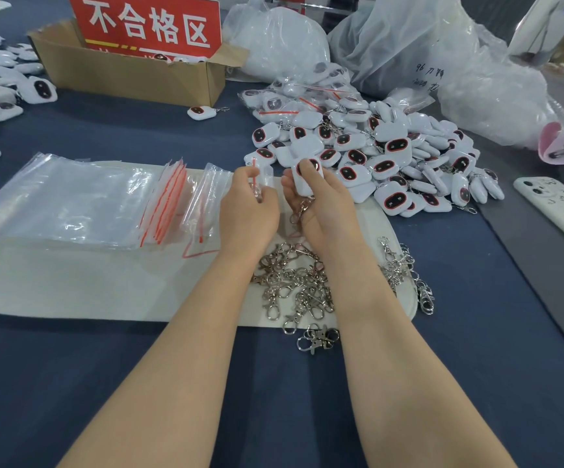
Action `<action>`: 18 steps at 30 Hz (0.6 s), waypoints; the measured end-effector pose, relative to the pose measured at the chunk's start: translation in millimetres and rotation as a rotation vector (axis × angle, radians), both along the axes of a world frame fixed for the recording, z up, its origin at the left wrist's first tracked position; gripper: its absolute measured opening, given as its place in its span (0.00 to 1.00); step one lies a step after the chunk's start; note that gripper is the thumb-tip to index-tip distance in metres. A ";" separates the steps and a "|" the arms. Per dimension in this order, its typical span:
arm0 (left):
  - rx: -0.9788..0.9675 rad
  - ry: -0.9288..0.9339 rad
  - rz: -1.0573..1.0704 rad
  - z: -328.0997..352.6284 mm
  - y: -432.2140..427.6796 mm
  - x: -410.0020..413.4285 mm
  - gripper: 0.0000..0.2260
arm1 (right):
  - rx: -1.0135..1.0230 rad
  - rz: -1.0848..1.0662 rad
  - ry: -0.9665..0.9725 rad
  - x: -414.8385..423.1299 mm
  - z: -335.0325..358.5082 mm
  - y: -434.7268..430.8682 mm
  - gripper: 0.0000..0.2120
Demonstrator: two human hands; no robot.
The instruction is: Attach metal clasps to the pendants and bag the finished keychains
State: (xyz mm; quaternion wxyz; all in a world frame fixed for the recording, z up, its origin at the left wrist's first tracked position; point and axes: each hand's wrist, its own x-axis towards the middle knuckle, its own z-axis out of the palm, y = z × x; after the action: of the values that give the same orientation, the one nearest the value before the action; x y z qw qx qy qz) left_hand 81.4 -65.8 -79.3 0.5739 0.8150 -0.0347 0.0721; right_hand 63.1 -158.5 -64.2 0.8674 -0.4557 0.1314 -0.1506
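My right hand (321, 201) grips a white pendant (304, 182) with a dark red-rimmed oval face; a metal clasp (302, 209) hangs from it below my palm. My left hand (248, 204) pinches a small clear zip bag (260, 175) with a red seal strip, just left of the pendant. A heap of loose metal clasps (294, 285) lies on the pale mat (71, 282) between my forearms. A large pile of white pendants (392, 157) sits beyond my right hand. Stacks of empty zip bags (88, 201) lie to the left on the mat.
A cardboard box (132, 76) with a red sign stands at the back. More pendants (0, 86) are spread at far left. Big plastic sacks (425, 52) fill the back right. A white phone (557, 211) lies at right, a lone keychain (201, 112) near the box.
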 end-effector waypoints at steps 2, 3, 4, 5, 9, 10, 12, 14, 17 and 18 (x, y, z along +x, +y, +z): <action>0.008 -0.004 -0.001 0.4 0.3 -0.7 0.14 | -0.067 -0.033 0.020 -1.1 1.6 -0.7 0.06; 0.010 -0.005 -0.003 0.7 0.4 -1.2 0.15 | -0.129 -0.040 0.027 -2.0 1.8 -0.7 0.06; 0.009 -0.004 -0.007 0.8 0.3 -1.6 0.15 | -0.187 -0.040 0.031 -2.7 1.9 -0.3 0.05; 0.007 -0.003 -0.010 1.0 0.2 -2.1 0.15 | -0.229 -0.036 0.031 -3.9 1.9 0.0 0.05; 0.013 -0.004 -0.014 1.8 0.4 -2.6 0.15 | -0.288 -0.036 0.029 -5.3 1.6 1.3 0.05; 0.018 -0.006 -0.014 2.0 0.4 -2.7 0.15 | -0.296 -0.046 0.026 -4.6 1.2 1.6 0.06; 0.020 -0.005 -0.015 2.4 0.4 -2.7 0.15 | -0.291 -0.066 0.019 -2.8 0.2 1.9 0.07; 0.015 0.001 -0.018 2.2 0.2 -2.3 0.15 | -0.252 -0.062 0.016 -1.6 -0.4 2.0 0.07; 0.019 -0.003 -0.015 1.7 0.0 -2.6 0.15 | -0.157 -0.043 0.026 -0.9 -0.5 1.7 0.07; 0.019 -0.004 -0.016 1.8 -0.1 -2.8 0.15 | -0.133 -0.042 0.023 -0.8 -0.3 1.5 0.08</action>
State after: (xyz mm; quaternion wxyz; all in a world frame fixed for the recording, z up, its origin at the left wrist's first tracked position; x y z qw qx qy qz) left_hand 78.6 -65.8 -77.5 0.5664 0.8201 -0.0430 0.0689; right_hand 62.3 -156.9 -64.5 0.8304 -0.5110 0.1405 -0.1720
